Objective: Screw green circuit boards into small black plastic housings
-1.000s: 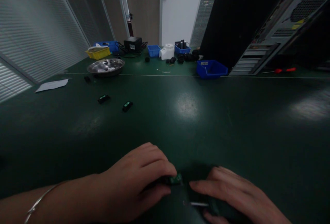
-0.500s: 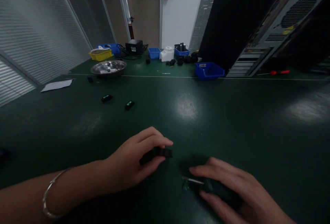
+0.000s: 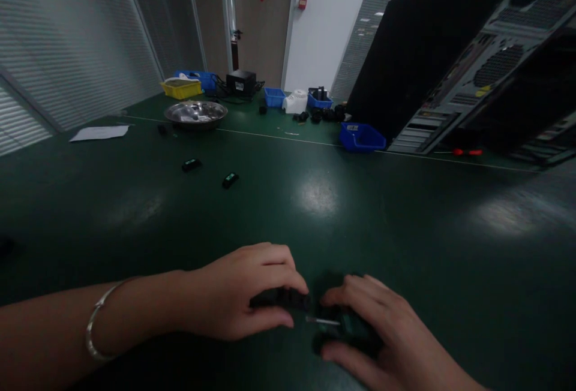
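L hand pinching blk part, R hand holding tool

Blk part is sitting low in view, nr the middle, its long axis running approx. left-right, one end pointing twd R hand. L hand's grip is clamping on it, fingers above, thumb below. Tool is pointing left, shaft lying almost parallel to the part, tip hovering just beside the part's right end — contact unclear. R hand's grip is clamping round the tool's handle, mostly hidden.

Materials etc.: part is looking matte, dark, narrow, detail lost in shadow; shaft is slim, shiny metal; handle is showing v. dark. Farther off, two small oblong pcs, blk w/ grn tops, are resting apart on the smooth grn counter, both slanting up to the right. Behind — a round shiny metal bowl and a blue bin are standing. L wrist is wearing a thin silvery bangle.
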`<state>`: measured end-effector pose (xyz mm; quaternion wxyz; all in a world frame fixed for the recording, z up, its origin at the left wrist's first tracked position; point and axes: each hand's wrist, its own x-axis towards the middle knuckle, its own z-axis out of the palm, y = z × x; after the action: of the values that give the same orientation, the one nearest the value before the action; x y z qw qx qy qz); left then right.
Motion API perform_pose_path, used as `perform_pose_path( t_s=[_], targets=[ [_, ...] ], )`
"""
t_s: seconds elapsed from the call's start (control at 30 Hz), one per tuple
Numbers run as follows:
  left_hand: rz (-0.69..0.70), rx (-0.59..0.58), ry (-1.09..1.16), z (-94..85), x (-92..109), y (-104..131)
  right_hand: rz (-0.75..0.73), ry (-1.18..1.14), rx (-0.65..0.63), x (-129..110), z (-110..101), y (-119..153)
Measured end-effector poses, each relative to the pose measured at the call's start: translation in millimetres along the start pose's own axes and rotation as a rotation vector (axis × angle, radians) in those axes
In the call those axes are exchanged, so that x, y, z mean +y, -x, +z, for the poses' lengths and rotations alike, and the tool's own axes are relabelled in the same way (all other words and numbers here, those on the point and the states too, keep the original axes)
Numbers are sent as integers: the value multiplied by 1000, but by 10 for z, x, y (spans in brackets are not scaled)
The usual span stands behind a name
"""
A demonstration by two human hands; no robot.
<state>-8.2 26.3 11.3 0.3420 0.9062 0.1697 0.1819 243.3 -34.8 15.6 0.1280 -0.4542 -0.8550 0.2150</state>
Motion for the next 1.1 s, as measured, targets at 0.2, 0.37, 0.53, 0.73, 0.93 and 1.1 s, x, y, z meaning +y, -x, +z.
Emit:
perform_pose_path(
  t_s=[0.2, 0.37, 0.53, 0.73, 0.93, 1.1],
  targets=[
    [15, 18, -7, -15, 15, 14, -5, -52, -18, 4, 12, 23],
    [74, 1, -36, -33, 8, 4, -20, -98, 25, 50, 39, 54],
    [81, -124, -83, -47, 75, -24, 8, -180, 51, 60, 8, 23],
    [32, -167, -49, -62, 146, -31, 146, -329, 203, 63, -64, 19],
    [31, -151, -29, -44, 94, -23, 157, -410, 220, 41, -68, 11],
    [24, -133, -22, -25, 66, -9, 174, -467, 183, 51, -44, 17]
  ],
)
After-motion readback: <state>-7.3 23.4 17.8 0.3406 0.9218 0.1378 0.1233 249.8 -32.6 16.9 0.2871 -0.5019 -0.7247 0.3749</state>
